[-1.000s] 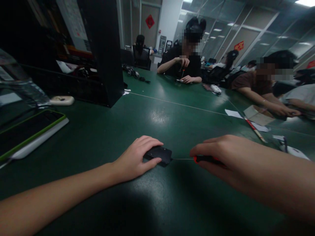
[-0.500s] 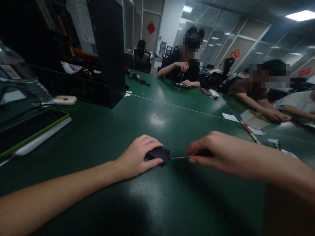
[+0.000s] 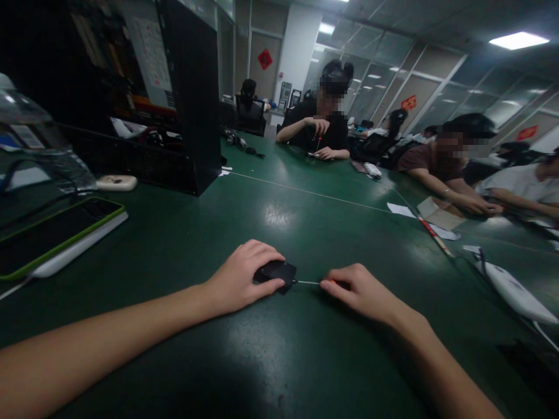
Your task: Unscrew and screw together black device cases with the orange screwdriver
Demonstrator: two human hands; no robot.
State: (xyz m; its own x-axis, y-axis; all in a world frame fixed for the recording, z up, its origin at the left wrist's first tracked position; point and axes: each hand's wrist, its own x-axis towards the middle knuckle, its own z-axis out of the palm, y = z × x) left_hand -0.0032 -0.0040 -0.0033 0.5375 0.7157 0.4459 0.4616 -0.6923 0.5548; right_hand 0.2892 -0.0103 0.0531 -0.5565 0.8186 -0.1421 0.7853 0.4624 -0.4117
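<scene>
My left hand is closed around a small black box lying on the green table, thumb along its near side and fingers over the top. My right hand rests low over the table and grips a screwdriver by its handle, of which only a bit of orange-red shows between the fingers. The thin metal shaft lies nearly level and points left. Its tip meets a small dark piece at the box's right end; how it sits there is too small to tell.
To the left are a green-edged phone on a white block, a clear bottle and a black cabinet. A white device with a cable lies right. Co-workers sit across the green table, near a cardboard piece.
My right hand has come lower and closer to the box, its fingers further round the screwdriver handle. The left hand keeps its hold. The view has shifted slightly.
</scene>
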